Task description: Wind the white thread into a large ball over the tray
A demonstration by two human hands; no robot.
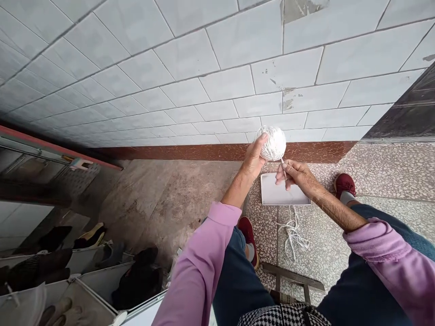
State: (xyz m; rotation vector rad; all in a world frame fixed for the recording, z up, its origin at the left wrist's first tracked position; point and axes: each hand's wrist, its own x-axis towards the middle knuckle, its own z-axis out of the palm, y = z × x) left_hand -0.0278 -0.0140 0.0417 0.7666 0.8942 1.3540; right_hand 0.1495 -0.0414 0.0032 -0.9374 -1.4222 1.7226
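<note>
A round ball of white yarn (pixel 272 144) is in my left hand (pixel 255 154), whose thumb presses on its left side while the other fingers are hidden behind it. Just below and to the right, my right hand (pixel 292 173) pinches the strand of yarn that leaves the bottom of the ball. Beneath that hand a shallow white box lid or tray (pixel 272 192) lies on the speckled floor. A loose tangle of white yarn (pixel 295 236) rests on the floor in front of it.
A tiled wall (pixel 226 86) with a brown base strip rises ahead. A low wooden stool frame (pixel 295 277) stands between my legs. My red shoes (pixel 345 184) are either side of the tray. Shelves with shoes and dark items (pixel 102 271) stand at lower left.
</note>
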